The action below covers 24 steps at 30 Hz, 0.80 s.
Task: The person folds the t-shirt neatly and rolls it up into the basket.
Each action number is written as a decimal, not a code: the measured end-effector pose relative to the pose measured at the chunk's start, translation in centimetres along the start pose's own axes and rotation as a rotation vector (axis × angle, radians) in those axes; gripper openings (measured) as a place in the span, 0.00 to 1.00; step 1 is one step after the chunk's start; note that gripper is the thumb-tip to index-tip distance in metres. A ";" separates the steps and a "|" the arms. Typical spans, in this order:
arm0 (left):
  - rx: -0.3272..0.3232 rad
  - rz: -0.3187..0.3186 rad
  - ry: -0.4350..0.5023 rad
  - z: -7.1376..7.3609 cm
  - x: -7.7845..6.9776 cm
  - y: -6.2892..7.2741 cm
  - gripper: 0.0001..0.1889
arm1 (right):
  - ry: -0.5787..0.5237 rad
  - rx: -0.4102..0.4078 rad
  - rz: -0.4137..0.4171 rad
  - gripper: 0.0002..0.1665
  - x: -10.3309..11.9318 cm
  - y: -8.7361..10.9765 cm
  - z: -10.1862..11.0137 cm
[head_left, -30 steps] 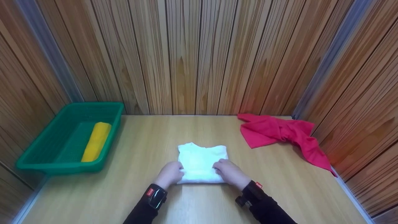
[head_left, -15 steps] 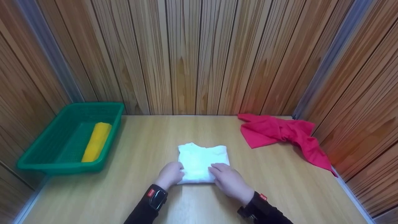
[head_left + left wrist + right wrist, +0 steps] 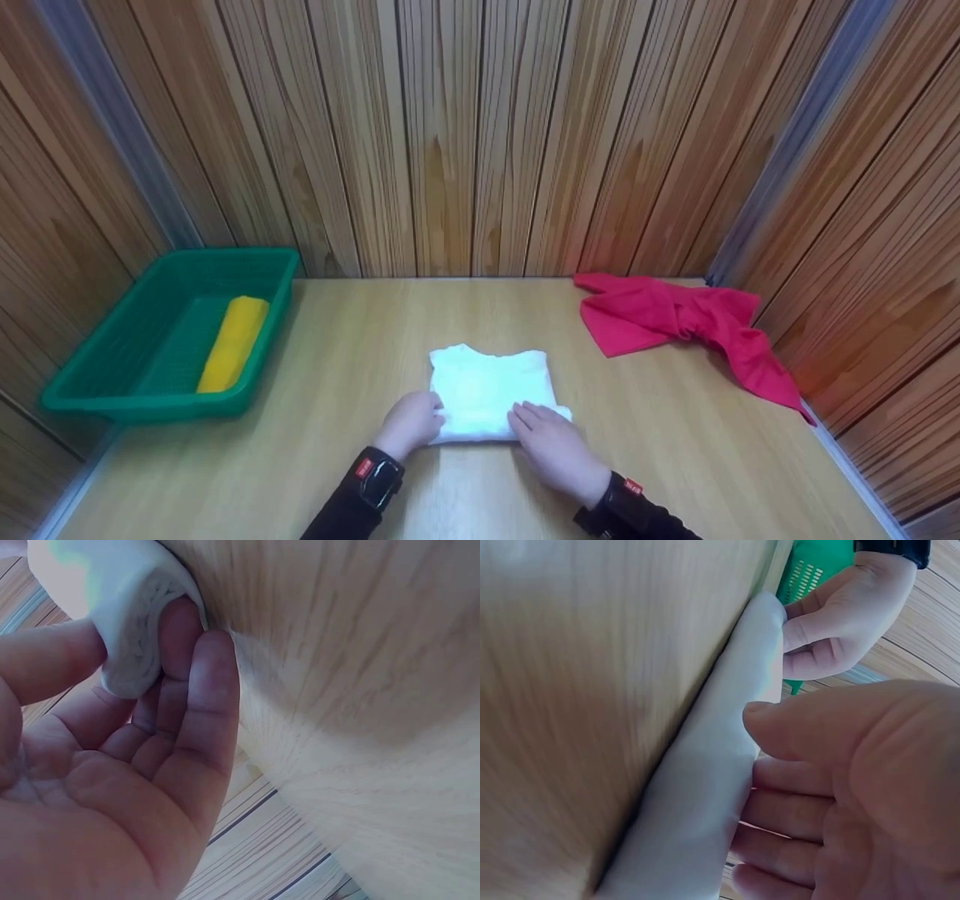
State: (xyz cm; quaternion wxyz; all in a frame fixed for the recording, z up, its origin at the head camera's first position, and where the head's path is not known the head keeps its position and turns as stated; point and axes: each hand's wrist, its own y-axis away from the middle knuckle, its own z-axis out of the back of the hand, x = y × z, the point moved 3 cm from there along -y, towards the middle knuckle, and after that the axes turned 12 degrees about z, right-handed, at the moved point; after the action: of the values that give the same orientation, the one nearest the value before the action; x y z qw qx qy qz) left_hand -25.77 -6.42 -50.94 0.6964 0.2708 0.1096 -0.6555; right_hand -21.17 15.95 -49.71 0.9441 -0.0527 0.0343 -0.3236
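Observation:
A folded white shirt (image 3: 487, 382) lies on the table, its far edge dipping like a neckline and its near edge rolled into a thick fold. My left hand (image 3: 411, 421) pinches the roll's left end; in the left wrist view the thumb sits on one side and the fingers curl underneath, with spiral layers showing at the end. Fairly straight fingers of my right hand (image 3: 553, 448) rest on top of the roll towards its right end, which sticks out past them. The right wrist view shows the roll (image 3: 705, 765) lengthwise, with the right thumb over it.
At the left stands a green plastic basket (image 3: 142, 409) with a rolled yellow cloth (image 3: 234, 345) inside. A crumpled red cloth (image 3: 675, 311) lies at the back right near the side wall. Wood-panelled walls (image 3: 450, 135) enclose the table (image 3: 360, 330) at the back and sides.
My right hand has let go of the roll's right end, moved its fingers onto the top and flattened out, leaving that end showing. The left hand keeps its pinch in the same place.

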 end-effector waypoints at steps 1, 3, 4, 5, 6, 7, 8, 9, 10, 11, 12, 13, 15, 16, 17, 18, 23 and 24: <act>0.000 0.001 0.002 0.0 0.0 0.0 0.10 | 0.003 0.005 0.001 0.26 0.0 0.0 -0.1; -0.005 -0.003 0.004 -0.1 0.0 0.1 0.10 | 0.005 0.012 0.004 0.25 -0.1 0.0 -0.2; -0.010 -0.004 0.007 -0.1 0.0 0.1 0.10 | 0.005 0.013 0.005 0.25 -0.1 -0.1 -0.4; -0.019 -0.011 0.005 -0.1 0.0 0.2 0.10 | 0.005 0.012 0.008 0.25 -0.1 -0.1 -0.5; -0.034 -0.022 0.000 -0.1 0.0 0.3 0.09 | 0.004 0.009 0.009 0.24 -0.2 -0.1 -0.6; -0.053 -0.036 -0.009 -0.1 -0.1 0.5 0.08 | -0.001 0.006 0.010 0.24 -0.2 -0.1 -0.7; -0.077 -0.053 -0.022 -0.1 -0.1 0.7 0.07 | -0.006 0.003 0.012 0.24 -0.2 -0.1 -0.7; -0.107 -0.071 -0.041 -0.1 -0.2 1.0 0.06 | -0.012 -0.002 0.015 0.24 -0.3 -0.1 -0.9; -0.141 -0.087 -0.067 -0.1 -0.3 1.3 0.05 | -0.019 -0.003 0.016 0.24 -0.4 -0.1 -0.9; -0.182 -0.106 -0.094 -0.1 -0.5 1.6 0.05 | -0.026 -0.002 0.016 0.24 -0.4 -0.1 -0.9; -0.233 -0.135 -0.128 -0.1 -0.6 2.0 0.06 | -0.036 0.003 0.013 0.25 -0.5 -0.1 -0.9; -0.295 -0.178 -0.163 -0.1 -0.8 2.3 0.05 | -0.045 0.007 0.013 0.25 -0.5 -0.1 -1.0; -0.431 -0.276 -0.231 -0.1 -1.1 3.2 0.05 | -0.037 -0.015 0.034 0.25 -0.6 -0.1 -1.1; -0.497 -0.326 -0.262 -0.2 -1.2 3.6 0.05 | -0.022 -0.041 0.054 0.26 -0.7 -0.1 -1.1; -0.553 -0.375 -0.290 -0.3 -1.4 4.1 0.07 | -0.006 -0.074 0.076 0.26 -0.7 -0.1 -1.2; -0.602 -0.421 -0.324 -0.5 -1.5 4.5 0.09 | 0.011 -0.113 0.102 0.26 -0.7 -0.1 -1.2; -0.620 -0.459 -0.505 -1.7 -1.7 5.5 0.16 | 0.057 -0.247 0.179 0.27 -0.8 0.2 -1.2; -0.607 -0.444 -0.542 -1.9 -1.7 5.5 0.15 | 0.045 -0.247 0.178 0.27 -0.9 0.2 -1.2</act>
State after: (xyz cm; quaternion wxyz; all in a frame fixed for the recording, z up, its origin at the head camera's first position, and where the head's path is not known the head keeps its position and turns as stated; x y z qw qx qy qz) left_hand -20.23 -4.00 -50.32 0.5906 -0.1566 0.1659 -0.7741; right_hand -21.86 16.53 -50.86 0.9544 -0.1576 0.0996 -0.2331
